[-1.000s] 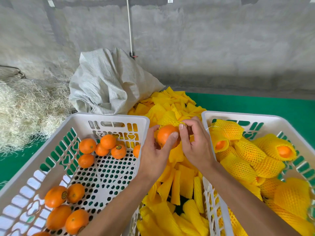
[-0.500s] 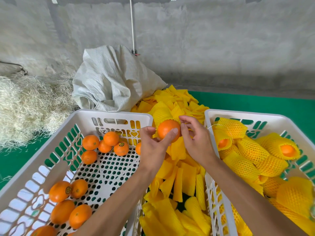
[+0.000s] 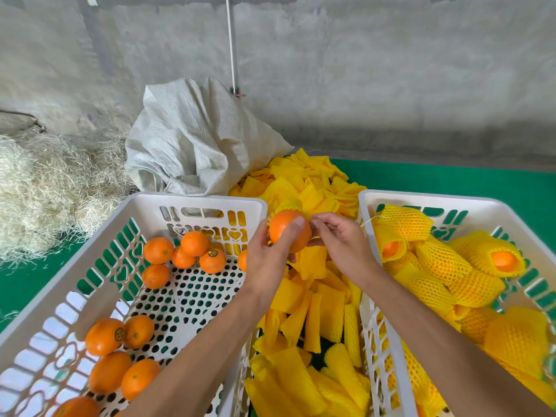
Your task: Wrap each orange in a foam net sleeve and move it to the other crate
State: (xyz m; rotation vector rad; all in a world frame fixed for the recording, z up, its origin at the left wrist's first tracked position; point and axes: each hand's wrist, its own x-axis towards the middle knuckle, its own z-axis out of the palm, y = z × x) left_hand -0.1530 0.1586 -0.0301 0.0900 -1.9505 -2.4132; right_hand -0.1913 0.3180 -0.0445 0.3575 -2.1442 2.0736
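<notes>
Head view: we held one orange [image 3: 289, 234] above the gap between the two crates, our left hand [image 3: 267, 260] gripping it with fingers curled round it and the thumb across its front. A yellow foam net sleeve [image 3: 290, 206] capped its far side. Our right hand [image 3: 343, 245] pinched at the sleeve's edge beside the fruit, though we could not tell exactly how much it held. The left crate [image 3: 192, 203] contained loose bare oranges [image 3: 183, 254]. The right crate [image 3: 421, 200] was filled with wrapped oranges [image 3: 445, 266]. Between the crates lay a pile of flat sleeves [image 3: 325, 311], with a grey sack [image 3: 195, 145] behind.
</notes>
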